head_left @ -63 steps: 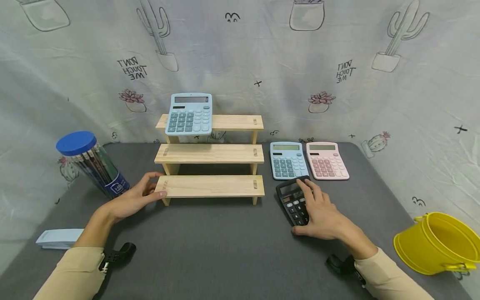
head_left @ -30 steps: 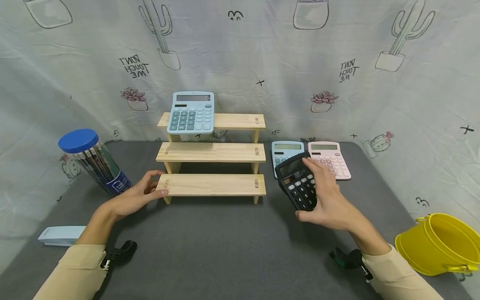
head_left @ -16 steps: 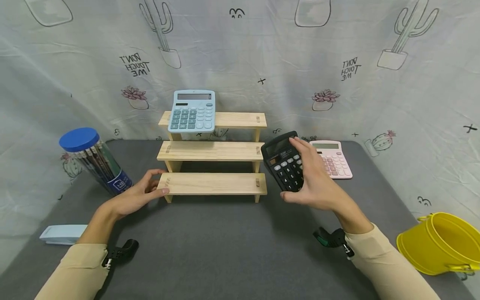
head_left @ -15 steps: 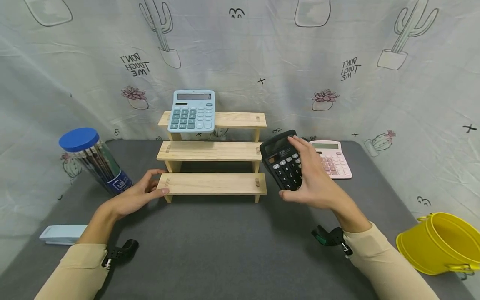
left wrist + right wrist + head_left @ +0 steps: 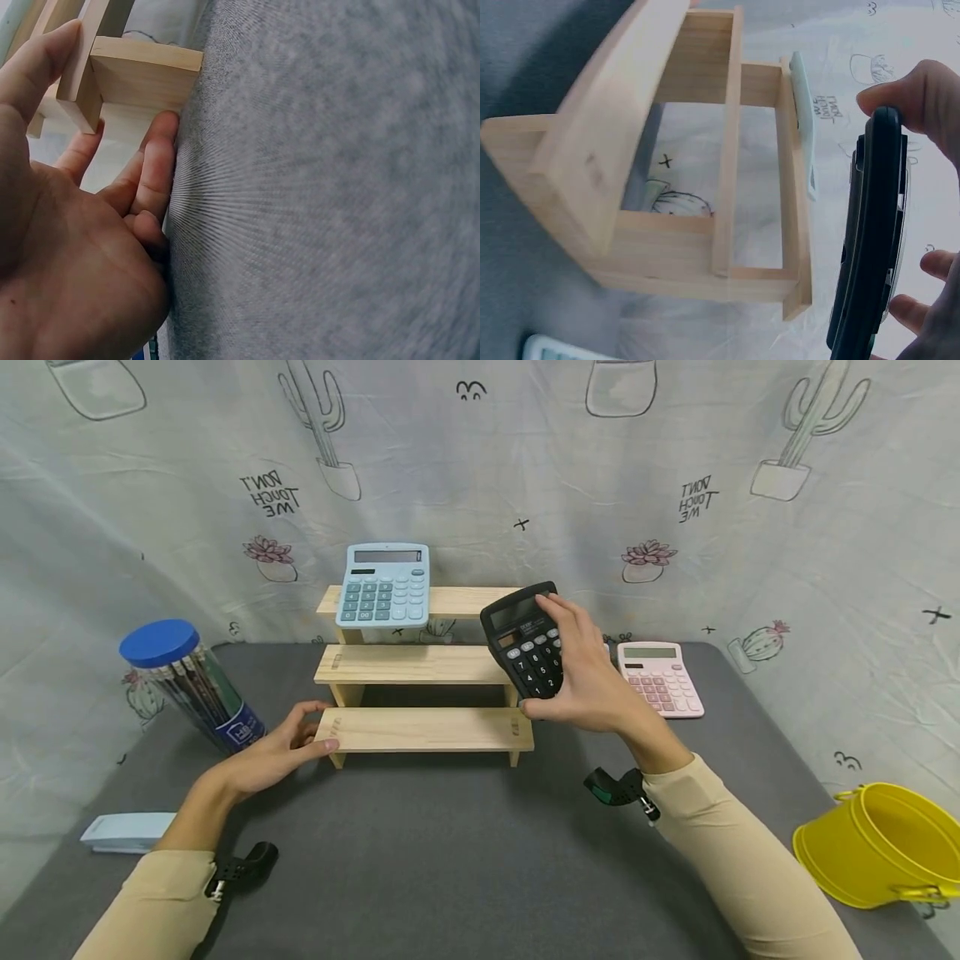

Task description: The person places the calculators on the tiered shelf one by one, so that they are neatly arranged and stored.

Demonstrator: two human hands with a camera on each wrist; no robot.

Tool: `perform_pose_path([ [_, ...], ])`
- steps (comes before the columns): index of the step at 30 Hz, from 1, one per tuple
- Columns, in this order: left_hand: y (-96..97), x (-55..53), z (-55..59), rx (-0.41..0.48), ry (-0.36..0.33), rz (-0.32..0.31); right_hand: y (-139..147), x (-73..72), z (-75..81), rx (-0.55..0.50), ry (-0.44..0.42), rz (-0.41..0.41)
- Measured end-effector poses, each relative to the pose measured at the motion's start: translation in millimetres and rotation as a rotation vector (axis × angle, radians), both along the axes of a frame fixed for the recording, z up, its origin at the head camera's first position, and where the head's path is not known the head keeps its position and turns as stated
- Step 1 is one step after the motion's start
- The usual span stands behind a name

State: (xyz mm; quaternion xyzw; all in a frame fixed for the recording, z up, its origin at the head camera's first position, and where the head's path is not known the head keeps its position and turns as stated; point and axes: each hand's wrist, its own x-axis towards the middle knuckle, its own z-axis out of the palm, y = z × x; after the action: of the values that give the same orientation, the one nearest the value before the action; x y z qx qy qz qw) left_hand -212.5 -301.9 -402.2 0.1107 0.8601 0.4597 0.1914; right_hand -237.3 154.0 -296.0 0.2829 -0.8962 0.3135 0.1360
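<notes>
My right hand (image 5: 592, 681) grips a black calculator (image 5: 517, 647) by its sides, its keys and screen facing me, tilted. It hangs in the air, overlapping the right end of a three-step wooden stand (image 5: 412, 664) in the head view. The right wrist view shows the black calculator (image 5: 866, 240) edge-on, apart from the stand (image 5: 724, 172). With thumb and fingertips my left hand (image 5: 266, 758) holds the left end of the lowest step; in the left wrist view they lie on either side of the board (image 5: 82, 67). A light blue calculator (image 5: 385, 587) is propped on the top step.
A pink calculator (image 5: 660, 681) lies right of the stand; another blue one is mostly hidden behind my right hand. A blue-lidded jar of pencils (image 5: 198, 689) stands at left, a pale blue long object (image 5: 123, 832) near my left forearm. A yellow bucket (image 5: 862, 852) is at right.
My right hand has lifted the black calculator off the table and carried it up and left, to the stand's right end. The left hand stays on the lowest step.
</notes>
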Motion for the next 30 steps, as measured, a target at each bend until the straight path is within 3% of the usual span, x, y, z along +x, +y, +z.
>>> perform_pose_path([
  [17,-0.2,1.8,0.8,-0.007,0.013,-0.016,-49,-37.9,25.0,0.031,-0.016,-0.055],
  [30,0.4,-0.8,1.5,-0.006,0.011,-0.028,-75,-61.3,39.1,0.074,-0.072,-0.143],
])
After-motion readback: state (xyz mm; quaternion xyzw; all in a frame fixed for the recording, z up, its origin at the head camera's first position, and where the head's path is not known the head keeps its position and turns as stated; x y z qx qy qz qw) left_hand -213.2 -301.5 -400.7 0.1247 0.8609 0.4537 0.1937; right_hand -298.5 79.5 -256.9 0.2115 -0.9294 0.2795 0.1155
